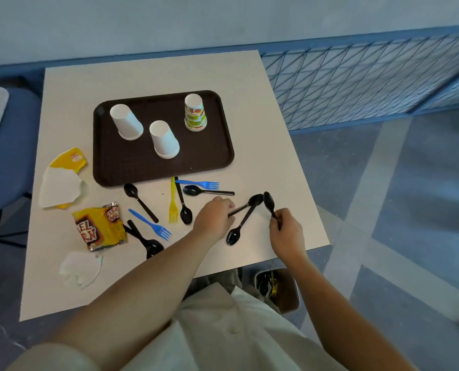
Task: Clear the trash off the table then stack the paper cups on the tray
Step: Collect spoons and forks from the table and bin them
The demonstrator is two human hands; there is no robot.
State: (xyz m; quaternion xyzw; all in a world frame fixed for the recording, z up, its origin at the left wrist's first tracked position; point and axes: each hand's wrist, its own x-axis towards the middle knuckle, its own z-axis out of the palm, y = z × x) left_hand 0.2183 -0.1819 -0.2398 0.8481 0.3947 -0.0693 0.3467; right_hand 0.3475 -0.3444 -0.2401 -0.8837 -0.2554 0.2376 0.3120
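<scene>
At centre right, my right hand (286,232) pinches a spoon (268,200), left hand (213,218) grips a second spoon (253,200) crossing a third spoon (233,235), so lifting could flick that off the table (276,145); cups (164,140) stand on the tray (132,167), upper centre.

This has to be a canteen or fast-food dining corner: a brown serving tray (121,162) on a small square table (249,103), with paper cups (164,140) upturned on it. Throwaway plastic cutlery lies strewn about — a black spoon (142,204), a blue fork (149,223), a yellow fork (172,202). There's a snack wrapper (100,226) and torn paper (59,188), a blue chair (9,145) alongside, a blue mesh partition (357,84) behind — and a bin (290,295) beneath the table edge.
</scene>
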